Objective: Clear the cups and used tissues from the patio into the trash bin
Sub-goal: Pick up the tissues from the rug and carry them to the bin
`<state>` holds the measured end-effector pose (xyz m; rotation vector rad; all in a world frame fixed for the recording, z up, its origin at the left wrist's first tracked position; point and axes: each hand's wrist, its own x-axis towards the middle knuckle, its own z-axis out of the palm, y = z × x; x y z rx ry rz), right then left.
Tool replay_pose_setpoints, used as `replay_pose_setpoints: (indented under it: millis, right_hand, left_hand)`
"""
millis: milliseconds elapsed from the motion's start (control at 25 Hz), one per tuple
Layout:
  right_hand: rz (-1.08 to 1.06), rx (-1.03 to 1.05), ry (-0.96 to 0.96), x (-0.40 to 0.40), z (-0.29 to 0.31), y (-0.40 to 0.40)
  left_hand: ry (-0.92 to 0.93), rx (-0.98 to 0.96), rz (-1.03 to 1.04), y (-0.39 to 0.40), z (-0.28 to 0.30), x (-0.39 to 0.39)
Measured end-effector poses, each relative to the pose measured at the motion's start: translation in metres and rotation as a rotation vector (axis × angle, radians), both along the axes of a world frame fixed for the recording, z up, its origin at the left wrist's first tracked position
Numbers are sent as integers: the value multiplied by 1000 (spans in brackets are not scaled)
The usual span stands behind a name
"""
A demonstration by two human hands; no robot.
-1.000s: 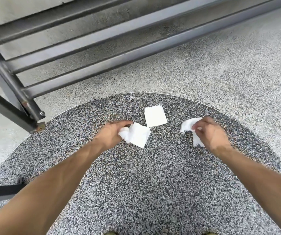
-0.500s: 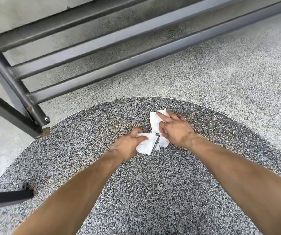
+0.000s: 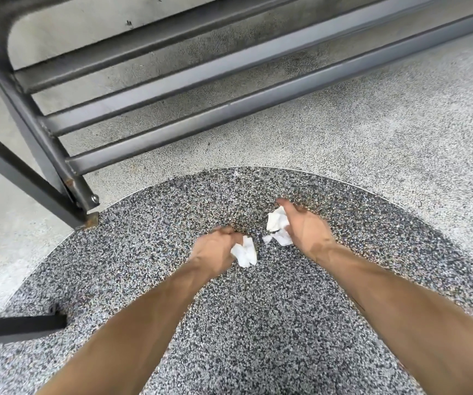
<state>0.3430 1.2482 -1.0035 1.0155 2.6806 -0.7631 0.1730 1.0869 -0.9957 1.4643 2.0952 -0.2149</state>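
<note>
My left hand (image 3: 215,249) is closed around a crumpled white tissue (image 3: 245,252) that sticks out on its right side. My right hand (image 3: 305,228) grips a bunch of white tissues (image 3: 278,225), scrunched against the palm with bits hanging below the fingers. Both hands hover close together just above the dark speckled round patch of patio floor (image 3: 243,323). No loose tissue lies on the floor in view. No cups and no trash bin are in sight.
A grey metal railing (image 3: 229,81) with horizontal bars runs across the top, its post (image 3: 78,192) bolted down at the left edge of the round patch. A dark metal bar (image 3: 15,329) juts in at lower left. Lighter pebbled floor (image 3: 400,132) surrounds the patch.
The flat square tissue that lay between my hands has been picked up by my right hand along with its own. My left hand has crumpled its tissue. The hands have drawn slightly apart.
</note>
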Motion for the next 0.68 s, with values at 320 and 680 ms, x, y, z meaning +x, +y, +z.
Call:
replay_pose_setpoints:
  millis: [320,680]
  right_hand:
    - [-10,27,138,34,126,-5]
    - [-102,81,139,40,454,-47]
  left_hand:
    - [-254,128,417,-19,120,8]
    - [-281,308,463,-45,446,17]
